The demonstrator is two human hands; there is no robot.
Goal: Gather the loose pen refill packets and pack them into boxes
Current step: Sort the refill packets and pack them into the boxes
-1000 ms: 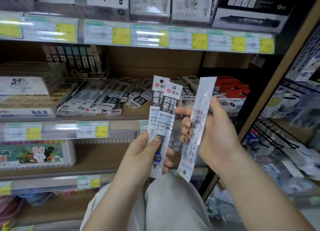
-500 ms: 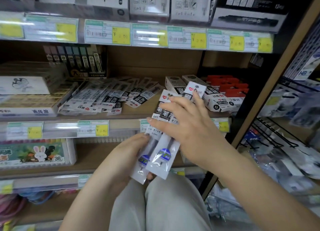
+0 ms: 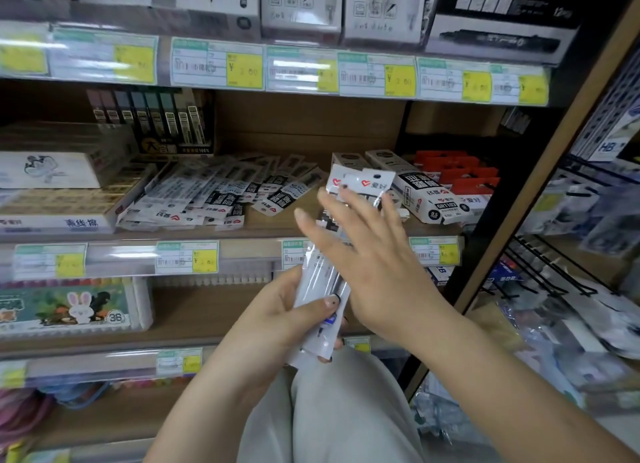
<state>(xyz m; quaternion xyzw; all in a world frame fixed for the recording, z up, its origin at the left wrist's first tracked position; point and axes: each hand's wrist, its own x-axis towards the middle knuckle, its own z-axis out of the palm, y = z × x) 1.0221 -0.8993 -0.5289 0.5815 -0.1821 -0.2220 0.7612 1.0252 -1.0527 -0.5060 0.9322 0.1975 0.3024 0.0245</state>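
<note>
My left hand (image 3: 277,320) grips the lower end of a small stack of white pen refill packets (image 3: 363,182), thumb pressed across the front. The stack points up and away, toward the middle shelf. My right hand (image 3: 377,254) lies over the stack's middle with straight, spread fingers and hides much of it. A heap of several loose refill packets (image 3: 214,195) lies on the middle shelf, left of the hands. Two long white refill boxes (image 3: 419,188) lie on that shelf, just right of the packet tops.
Red-topped boxes (image 3: 457,175) sit right of the white boxes. A flat box of refills (image 3: 59,206) and dark lead cases (image 3: 156,119) stand at the left. Price-tag rails (image 3: 214,67) edge each shelf. A wooden upright (image 3: 540,171) and black wire hooks (image 3: 554,265) are at the right.
The single packet my right hand held apart has joined the stack in my left hand. My right hand has flattened over the stack, which has tilted toward the shelf.
</note>
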